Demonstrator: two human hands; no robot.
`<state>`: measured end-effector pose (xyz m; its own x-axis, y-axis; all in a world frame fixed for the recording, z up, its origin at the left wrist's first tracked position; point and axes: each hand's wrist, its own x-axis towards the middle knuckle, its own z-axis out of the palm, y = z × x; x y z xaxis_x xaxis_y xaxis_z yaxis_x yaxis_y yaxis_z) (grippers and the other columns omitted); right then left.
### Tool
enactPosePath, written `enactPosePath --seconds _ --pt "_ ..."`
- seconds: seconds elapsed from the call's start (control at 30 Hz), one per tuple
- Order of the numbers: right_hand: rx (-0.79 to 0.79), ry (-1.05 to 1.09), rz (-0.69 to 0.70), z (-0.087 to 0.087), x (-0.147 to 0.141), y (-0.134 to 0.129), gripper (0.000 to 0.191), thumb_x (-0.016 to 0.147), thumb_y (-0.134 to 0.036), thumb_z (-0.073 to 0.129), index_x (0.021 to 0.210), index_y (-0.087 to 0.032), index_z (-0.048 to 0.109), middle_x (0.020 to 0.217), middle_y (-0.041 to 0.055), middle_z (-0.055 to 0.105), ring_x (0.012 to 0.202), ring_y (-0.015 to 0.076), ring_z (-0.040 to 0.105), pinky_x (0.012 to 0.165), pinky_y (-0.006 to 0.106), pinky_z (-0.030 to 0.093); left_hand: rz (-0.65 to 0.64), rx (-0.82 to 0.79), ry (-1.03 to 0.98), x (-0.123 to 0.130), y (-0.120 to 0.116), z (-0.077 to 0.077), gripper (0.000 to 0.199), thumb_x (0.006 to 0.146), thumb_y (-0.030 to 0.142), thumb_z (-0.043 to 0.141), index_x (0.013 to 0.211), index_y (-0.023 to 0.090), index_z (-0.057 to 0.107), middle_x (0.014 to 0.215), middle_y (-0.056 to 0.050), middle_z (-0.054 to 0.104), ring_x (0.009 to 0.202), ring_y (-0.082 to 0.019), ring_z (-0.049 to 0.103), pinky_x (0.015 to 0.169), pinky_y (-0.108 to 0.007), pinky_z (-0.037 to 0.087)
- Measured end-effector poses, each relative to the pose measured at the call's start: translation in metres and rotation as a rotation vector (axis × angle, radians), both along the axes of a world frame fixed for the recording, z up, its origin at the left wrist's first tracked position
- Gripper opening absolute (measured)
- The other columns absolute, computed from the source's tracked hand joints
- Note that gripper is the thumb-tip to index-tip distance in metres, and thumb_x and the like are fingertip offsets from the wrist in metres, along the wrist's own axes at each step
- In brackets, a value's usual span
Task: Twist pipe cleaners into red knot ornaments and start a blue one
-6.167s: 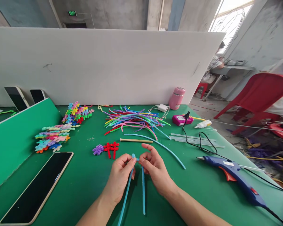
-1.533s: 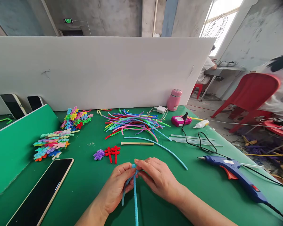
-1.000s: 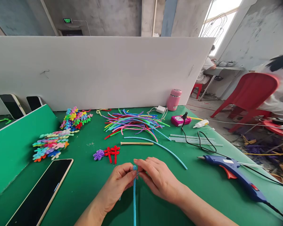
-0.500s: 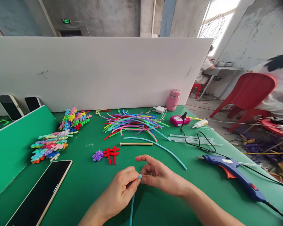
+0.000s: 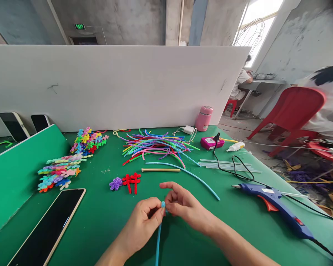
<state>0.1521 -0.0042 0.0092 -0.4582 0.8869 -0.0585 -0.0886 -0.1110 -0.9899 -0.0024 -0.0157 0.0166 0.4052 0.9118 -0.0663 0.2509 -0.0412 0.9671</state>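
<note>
In the head view, a light blue pipe cleaner (image 5: 158, 244) hangs down towards the bottom edge, its upper end bent into a small loop. My left hand (image 5: 144, 221) pinches it just under that loop, between thumb and index finger. Close against the loop's other side, my right hand (image 5: 184, 207) has its thumb and a bent finger on the short blue end, while its index finger sticks out to the left. Beyond my hands lie a purple pipe-cleaner flower (image 5: 115, 183) and two red pipe-cleaner shapes (image 5: 131, 182). The contact inside my right fingers is partly hidden.
A pile of coloured pipe cleaners (image 5: 158, 144) lies farther back, with a wooden stick (image 5: 161, 170) and one loose blue pipe cleaner (image 5: 202, 181) nearer. At right are a blue glue gun (image 5: 274, 207) and glue sticks (image 5: 224, 163). A large phone (image 5: 48, 225) lies left.
The looped blue end has shifted slightly up and left between my fingers, and the hanging length has swung a little right. My right hand's fingertips stay beside it.
</note>
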Motion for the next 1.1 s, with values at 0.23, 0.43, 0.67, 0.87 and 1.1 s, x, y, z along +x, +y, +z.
enactPosePath --seconds 0.23,0.43,0.67,0.87,1.1 --pt "0.918 -0.417 -0.130 -0.001 0.003 -0.005 0.047 0.075 -0.010 0.044 0.119 -0.022 0.035 0.085 0.0034 0.057 0.071 0.0133 0.052 0.068 0.029 0.042 0.154 -0.554 -0.530 -0.001 0.003 -0.006 0.019 0.067 0.026 0.060 0.057 0.015 0.048 0.046 0.006 0.042 0.037 -0.004 0.027 0.038 -0.020 0.013" --pt "1.135 -0.595 -0.100 0.000 0.006 -0.004 0.038 0.082 -0.013 0.041 0.119 -0.020 0.033 0.082 0.0058 0.059 0.068 0.0169 0.051 0.062 0.031 0.039 0.069 -0.587 -0.607 -0.001 0.003 -0.005 0.020 0.071 0.026 0.059 0.058 0.013 0.052 0.045 0.005 0.043 0.035 -0.003 0.029 0.038 -0.021 0.013" --pt "0.819 -0.382 -0.083 0.002 0.001 -0.008 0.038 0.081 -0.011 0.039 0.118 -0.021 0.032 0.081 0.0024 0.052 0.071 0.0135 0.049 0.067 0.028 0.040 0.109 -0.404 -0.409 0.001 0.000 -0.003 0.028 0.068 0.035 0.062 0.055 0.016 0.045 0.049 0.007 0.033 0.044 -0.006 0.028 0.042 -0.019 0.020" --pt "0.050 0.029 -0.062 0.007 -0.004 -0.006 0.037 0.072 -0.022 0.051 0.107 -0.018 0.038 0.066 -0.0037 0.045 0.060 0.0099 0.043 0.056 0.023 0.033 0.073 0.068 -0.038 0.003 -0.004 0.001 0.032 0.080 0.034 0.044 0.053 0.018 0.039 0.053 0.005 0.030 0.050 -0.009 0.028 0.046 -0.022 0.024" --pt "-0.338 0.171 -0.061 0.008 -0.003 -0.001 0.040 0.061 -0.025 0.063 0.097 -0.016 0.047 0.057 -0.0066 0.046 0.049 0.0060 0.036 0.050 0.021 0.025 0.106 0.225 0.026 0.008 -0.007 -0.001 0.030 0.080 0.032 0.044 0.054 0.018 0.042 0.057 0.003 0.034 0.054 -0.011 0.032 0.049 -0.022 0.028"
